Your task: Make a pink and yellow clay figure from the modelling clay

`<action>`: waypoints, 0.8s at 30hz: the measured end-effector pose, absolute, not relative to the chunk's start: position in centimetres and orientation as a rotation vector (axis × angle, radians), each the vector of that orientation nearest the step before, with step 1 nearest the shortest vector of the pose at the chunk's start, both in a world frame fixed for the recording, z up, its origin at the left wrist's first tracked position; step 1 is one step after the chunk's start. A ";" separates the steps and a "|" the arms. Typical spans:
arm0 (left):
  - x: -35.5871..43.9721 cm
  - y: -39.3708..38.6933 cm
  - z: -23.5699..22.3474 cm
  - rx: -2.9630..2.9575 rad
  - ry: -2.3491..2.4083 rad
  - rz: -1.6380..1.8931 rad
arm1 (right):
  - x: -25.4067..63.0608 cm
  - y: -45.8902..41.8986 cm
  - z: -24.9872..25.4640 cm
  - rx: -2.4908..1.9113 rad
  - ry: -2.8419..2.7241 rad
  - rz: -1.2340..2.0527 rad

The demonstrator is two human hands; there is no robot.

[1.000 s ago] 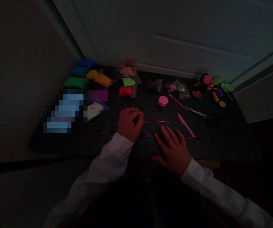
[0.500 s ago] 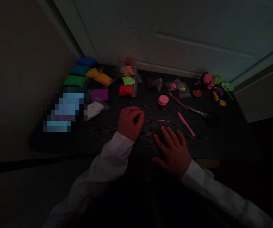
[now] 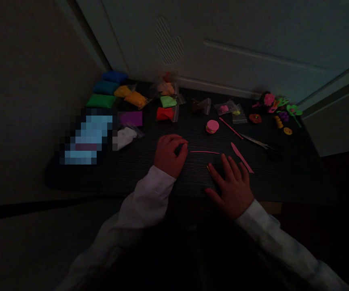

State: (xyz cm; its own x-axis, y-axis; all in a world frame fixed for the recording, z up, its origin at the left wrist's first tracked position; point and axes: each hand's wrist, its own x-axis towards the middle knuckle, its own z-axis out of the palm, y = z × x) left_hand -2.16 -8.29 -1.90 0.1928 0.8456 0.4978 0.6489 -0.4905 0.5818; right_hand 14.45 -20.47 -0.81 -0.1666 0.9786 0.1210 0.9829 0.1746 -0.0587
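Two bare hands in pale long sleeves (image 3: 148, 196), ctr of frame, over dark fine-grooved tabletop (image 3: 298, 171). L hand (image 3: 170, 158) just left of ctr: curled, thumb & index tips close together; can't tell whether clamped on anything. R hand (image 3: 232, 188) right of ctr, lower: palm down, fingers spread well apart, gripping nothing visible. Thin pink thread-like strand (image 3: 205, 152) at ctr, flat on tabletop, approx. straight, between L hand's thumb and R hand's middle fingertip, near both. Tiny narrow yellow sliver (image 3: 208, 167) at R hand's index fingertip; can't tell if touching or just beside.

Just above strand: round pink-topped layered piece (image 3: 212, 126). Right of ctr: slim pink stick tool (image 3: 231, 128), pink flat-bladed knife (image 3: 242, 157) near R hand's fingers, metal scissors w/ blk handles (image 3: 259, 142). Upper right: multicoloured flower shapes (image 3: 277, 106), bunched. Upper left: blue soft pack (image 3: 114, 77), green soft pack (image 3: 101, 101), purple rectangular pack (image 3: 131, 118), white lump in clear bag (image 3: 125, 138), etc. Far left: bright pixelated patch (image 3: 91, 135), details unreadable.
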 end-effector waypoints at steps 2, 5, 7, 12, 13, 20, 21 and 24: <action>-2.2 -8.3 -1.9 2.228 1.436 1.186 | 14.4 -20.6 -0.8 -1.892 -2.365 -0.006; -2.2 -8.3 -1.9 2.219 1.436 1.200 | 14.4 -20.7 -0.9 -1.894 -2.386 0.000; -2.2 -8.3 -1.9 2.210 1.426 1.201 | 14.4 -20.7 -0.9 -1.957 -2.329 -0.047; -2.2 -8.2 -1.9 2.218 1.415 1.201 | 14.4 -20.6 -0.9 -1.873 -2.428 -0.016; -2.2 -8.2 -2.0 2.218 1.417 1.207 | 14.4 -20.6 -0.9 -1.890 -2.418 -0.021; -2.1 -8.2 -2.0 2.232 1.417 1.216 | 14.4 -20.5 -0.6 -1.907 -2.435 0.033; -2.1 -8.2 -2.0 2.234 1.418 1.222 | 14.5 -20.5 -0.5 -1.922 -2.422 0.025; -2.1 -8.2 -2.1 2.235 1.411 1.233 | 14.6 -20.5 -0.5 -2.033 -2.325 -0.022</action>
State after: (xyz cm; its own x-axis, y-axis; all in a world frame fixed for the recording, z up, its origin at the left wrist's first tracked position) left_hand -2.13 -8.17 -2.11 0.1847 0.8266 0.5316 0.6378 -0.5124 0.5751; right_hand 14.64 -20.46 -0.46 -0.1324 0.9900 0.0493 0.9907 0.1337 -0.0243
